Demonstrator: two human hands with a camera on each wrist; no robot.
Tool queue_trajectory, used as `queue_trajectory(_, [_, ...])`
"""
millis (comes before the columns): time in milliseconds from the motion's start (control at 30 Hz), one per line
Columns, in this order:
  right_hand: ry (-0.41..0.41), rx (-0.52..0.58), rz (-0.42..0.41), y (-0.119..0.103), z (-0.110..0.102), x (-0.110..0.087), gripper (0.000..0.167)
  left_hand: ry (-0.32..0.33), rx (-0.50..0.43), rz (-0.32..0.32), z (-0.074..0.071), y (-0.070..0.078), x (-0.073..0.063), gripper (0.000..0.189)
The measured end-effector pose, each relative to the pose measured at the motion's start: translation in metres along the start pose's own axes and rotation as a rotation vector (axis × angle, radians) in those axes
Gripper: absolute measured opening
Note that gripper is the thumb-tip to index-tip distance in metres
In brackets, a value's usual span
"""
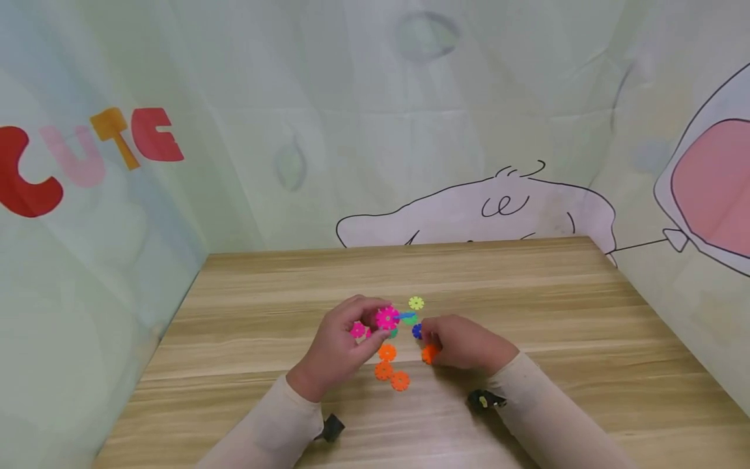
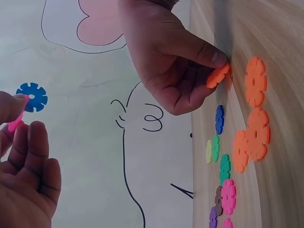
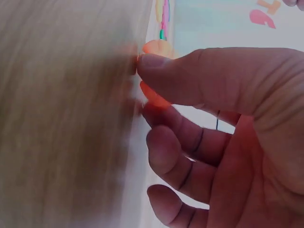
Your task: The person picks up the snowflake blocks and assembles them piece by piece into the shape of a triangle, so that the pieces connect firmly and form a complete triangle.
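My left hand (image 1: pixel 346 335) pinches a pink notched disc (image 1: pixel 387 318) above the table, and a blue notched disc (image 2: pixel 32 97) is slotted into its edge. Close to the tabletop, my right hand (image 1: pixel 465 342) pinches an orange notched disc (image 2: pixel 219 76) between thumb and fingers; in the right wrist view this orange disc (image 3: pixel 154 95) shows between thumb and fingertip. Several loose orange discs (image 1: pixel 383 370) lie between the forearms. A dark blue disc (image 1: pixel 417 331) lies just beyond the right fingers.
More discs lie on the wooden table (image 1: pixel 263 280): a yellow one (image 1: pixel 416 303), green ones (image 2: pixel 225 166), pink ones (image 2: pixel 228 196), a brown one (image 2: pixel 219 199) and a purple one (image 2: pixel 213 217). A printed curtain (image 1: pixel 351 130) hangs behind the table's far edge.
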State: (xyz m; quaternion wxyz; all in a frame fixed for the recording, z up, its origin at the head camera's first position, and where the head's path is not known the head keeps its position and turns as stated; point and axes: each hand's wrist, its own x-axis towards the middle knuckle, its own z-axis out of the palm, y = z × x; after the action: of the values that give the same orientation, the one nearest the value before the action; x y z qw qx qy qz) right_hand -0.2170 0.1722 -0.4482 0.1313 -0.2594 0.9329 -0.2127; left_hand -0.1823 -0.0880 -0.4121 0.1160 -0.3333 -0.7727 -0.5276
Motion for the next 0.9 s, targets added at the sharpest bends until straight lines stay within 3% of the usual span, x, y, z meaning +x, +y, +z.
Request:
queue_trajectory(100, [-0.027, 0.053, 0.021, 0.0, -0.003, -0.002, 0.032, 0.003, -0.009, -0.016, -0.001, -0.001, 0.0, 0.039])
queue_trajectory(267, [-0.019, 0.244, 0.045, 0.0, -0.016, -0.007, 0.026, 0.0, -0.062, -0.044, -0.003, -0.002, 0.0, 0.038])
queue_trajectory(567, [0.253, 0.637, -0.164, -0.015, -0.043, -0.022, 0.034, -0.005, -0.179, -0.1, -0.004, -0.003, 0.0, 0.037])
queue_trajectory(733, [0.268, 0.797, -0.245, -0.025, -0.045, -0.029, 0.04, -0.003, -0.22, -0.119, -0.004, -0.002, 0.0, 0.037])
queue_trajectory(900, [0.257, 0.831, -0.287, -0.033, -0.044, -0.032, 0.04, -0.012, -0.28, -0.128, -0.003, -0.002, -0.001, 0.038])
